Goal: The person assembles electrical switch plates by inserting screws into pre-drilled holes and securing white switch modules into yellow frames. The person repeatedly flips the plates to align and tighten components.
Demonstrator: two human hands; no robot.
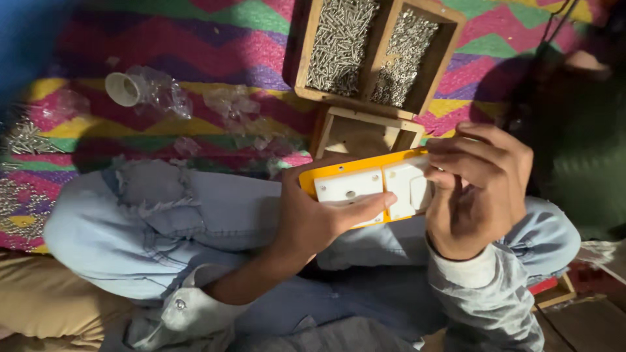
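Note:
Over my lap I hold a flat orange plate (339, 168) with two white plastic blocks (365, 186) set in it. My left hand (313, 218) grips the plate's left end, thumb laid across the left white block. My right hand (476, 189) is curled over the right end, its fingers pressing on the right white block (409, 186). Whether something small sits in those fingers is hidden. My legs in pale blue jeans (163, 221) lie under both hands.
A wooden tray (385, 39) with two compartments full of silvery screws sits ahead on a zigzag-patterned mat (215, 45). A small open wooden box (365, 133) is below it. Crumpled clear bags and a white cap (124, 88) lie at the left, loose screws (23, 137) further left.

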